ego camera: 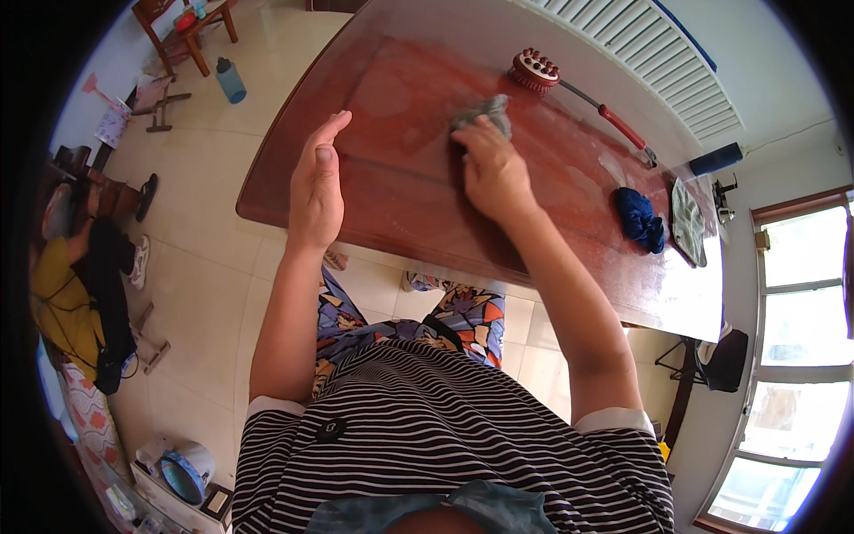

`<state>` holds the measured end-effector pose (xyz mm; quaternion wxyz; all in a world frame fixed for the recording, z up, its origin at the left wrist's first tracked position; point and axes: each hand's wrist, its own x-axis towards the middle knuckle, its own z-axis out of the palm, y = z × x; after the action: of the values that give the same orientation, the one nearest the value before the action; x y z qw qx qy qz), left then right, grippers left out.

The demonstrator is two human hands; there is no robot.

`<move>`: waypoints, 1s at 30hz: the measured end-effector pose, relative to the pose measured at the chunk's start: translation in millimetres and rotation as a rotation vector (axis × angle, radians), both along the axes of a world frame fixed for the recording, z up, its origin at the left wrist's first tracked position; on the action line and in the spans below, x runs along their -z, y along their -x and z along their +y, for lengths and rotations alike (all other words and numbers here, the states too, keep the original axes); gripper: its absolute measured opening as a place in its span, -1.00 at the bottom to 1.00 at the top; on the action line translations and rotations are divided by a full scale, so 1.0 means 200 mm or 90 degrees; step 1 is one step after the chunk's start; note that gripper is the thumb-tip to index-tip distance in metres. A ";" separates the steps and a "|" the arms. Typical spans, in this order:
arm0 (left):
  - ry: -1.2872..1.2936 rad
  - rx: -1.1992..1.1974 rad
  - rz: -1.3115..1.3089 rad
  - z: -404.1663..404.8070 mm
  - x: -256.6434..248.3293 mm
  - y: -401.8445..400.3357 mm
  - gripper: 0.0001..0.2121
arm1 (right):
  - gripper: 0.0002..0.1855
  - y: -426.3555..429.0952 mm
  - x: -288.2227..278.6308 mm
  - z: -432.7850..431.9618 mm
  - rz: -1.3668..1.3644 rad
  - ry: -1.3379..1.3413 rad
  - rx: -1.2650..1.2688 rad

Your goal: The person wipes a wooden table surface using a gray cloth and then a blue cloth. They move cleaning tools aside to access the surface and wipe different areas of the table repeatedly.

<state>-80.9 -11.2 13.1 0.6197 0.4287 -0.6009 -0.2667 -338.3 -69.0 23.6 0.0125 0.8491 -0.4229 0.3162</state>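
My right hand [494, 170] presses a crumpled grey cloth [490, 115] against the glossy red-brown tabletop [393, 207]. Fingertips cover part of the cloth. Over the table's near left edge, my left hand [319, 183] is held on its side with fingers straight and nothing in it. Smeared, wet-looking patches show on the surface around the cloth. Beyond it lies a massage brush [536, 70] with brown knobs and a long red and grey handle [622, 127].
Right on the table are a bunched navy cloth [639, 219], a folded grey-green cloth [688, 223] and a dark blue cylinder [716, 159]. A white slatted panel [627, 40] borders the far side. Left, a blue bottle [231, 81] stands on the floor; another person [70, 300] sits.
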 end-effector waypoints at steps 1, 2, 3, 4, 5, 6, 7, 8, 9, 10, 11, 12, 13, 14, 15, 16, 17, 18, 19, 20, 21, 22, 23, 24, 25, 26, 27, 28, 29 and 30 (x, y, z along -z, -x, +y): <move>-0.007 -0.005 -0.003 0.01 0.00 -0.01 -0.33 | -0.71 -0.06 -0.02 0.07 -0.030 -0.023 -0.033; -0.014 -0.009 -0.004 0.01 -0.01 0.00 -0.33 | -0.74 -0.10 -0.04 0.14 -0.060 -0.019 -0.083; -0.019 -0.012 -0.002 0.01 -0.01 0.00 -0.35 | -0.79 -0.14 -0.07 0.21 -0.077 -0.029 -0.128; -0.024 -0.015 0.001 0.02 -0.01 0.00 -0.36 | -0.81 -0.15 -0.10 0.28 -0.090 -0.065 -0.156; -0.029 -0.019 0.004 0.02 -0.01 0.01 -0.37 | -0.83 -0.15 -0.13 0.33 -0.102 -0.101 -0.185; -0.023 -0.014 -0.003 0.03 -0.02 0.01 -0.39 | -0.84 -0.14 -0.15 0.36 -0.183 -0.128 -0.140; -0.017 -0.012 -0.011 0.03 -0.03 0.01 -0.41 | -0.85 -0.12 -0.17 0.37 -0.263 -0.157 -0.098; -0.012 -0.011 -0.020 0.04 -0.05 0.01 -0.43 | -0.87 -0.07 -0.19 0.34 -0.297 -0.132 -0.044; -0.021 -0.013 -0.027 0.05 -0.05 0.02 -0.43 | -0.89 -0.05 -0.28 0.36 -0.462 -0.198 -0.027; -0.029 -0.015 -0.035 0.05 -0.07 0.03 -0.42 | -0.90 0.01 -0.37 0.34 -0.485 -0.284 0.085; -0.036 -0.013 -0.043 0.06 -0.08 0.04 -0.42 | -0.89 0.08 -0.40 0.30 -0.530 -0.248 0.026; -0.025 -0.010 -0.039 0.06 -0.08 0.03 -0.45 | -0.90 0.11 -0.46 0.28 -0.543 -0.220 0.003; -0.014 -0.008 -0.032 0.05 -0.06 0.02 -0.48 | -0.91 0.13 -0.51 0.26 -0.545 -0.205 -0.009; -0.002 -0.006 -0.026 0.04 -0.05 0.01 -0.51 | -0.91 0.15 -0.56 0.26 -0.557 -0.218 -0.013; 0.003 -0.003 -0.022 0.04 -0.04 0.01 -0.51 | -0.91 0.16 -0.61 0.25 -0.568 -0.232 -0.018; 0.009 -0.001 -0.018 0.03 -0.03 0.01 -0.52 | -0.91 0.17 -0.64 0.23 -0.591 -0.204 -0.043; 0.014 0.000 -0.015 0.03 -0.03 0.00 -0.52 | -0.88 0.18 -0.68 0.22 -0.652 -0.205 -0.058; 0.014 -0.002 -0.029 0.03 -0.03 0.00 -0.51 | -0.87 0.21 -0.73 0.21 -0.694 -0.207 -0.066; 0.014 -0.004 -0.043 0.04 -0.03 0.00 -0.50 | -0.86 0.25 -0.78 0.19 -0.736 -0.208 -0.074; 0.014 -0.005 -0.058 0.04 -0.03 0.00 -0.49 | -0.86 0.33 -0.80 0.17 -0.721 -0.218 -0.088; 0.014 -0.007 -0.051 0.04 -0.04 0.01 -0.50 | -0.86 0.39 -0.81 0.15 -0.683 -0.181 -0.051; 0.016 -0.007 -0.044 0.05 -0.05 0.02 -0.51 | -0.85 0.46 -0.80 0.11 -0.595 -0.137 0.021; 0.016 -0.012 -0.039 0.05 -0.06 0.02 -0.53 | -0.83 0.55 -0.75 0.05 -0.507 -0.096 0.087; 0.021 -0.008 -0.036 0.05 -0.06 0.03 -0.53 | -0.77 0.67 -0.70 0.01 -0.208 0.052 0.220; 0.025 -0.003 -0.033 0.05 -0.06 0.04 -0.54 | -0.71 0.77 -0.62 -0.02 0.099 0.196 0.341; 0.027 -0.005 -0.033 0.04 -0.05 0.03 -0.54 | -0.59 0.77 -0.52 -0.01 0.112 0.131 0.443; 0.021 -0.017 -0.046 0.05 -0.05 0.01 -0.53 | -0.54 0.62 -0.52 0.07 0.029 -0.050 0.393; 0.018 -0.015 -0.053 0.05 -0.05 0.02 -0.52 | -0.51 0.61 -0.44 0.10 -0.040 -0.092 0.323; 0.015 -0.014 -0.059 0.05 -0.05 0.02 -0.50 | -0.45 0.62 -0.38 0.10 -0.055 -0.184 0.291; 0.017 -0.013 -0.068 0.05 -0.05 0.03 -0.50 | -0.38 0.60 -0.32 0.09 -0.069 -0.244 0.306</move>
<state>-86.1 -0.4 23.6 0.5948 0.4404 -0.6323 -0.2290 -458.1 -50.0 88.6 -0.0961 0.6935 -0.6636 0.2636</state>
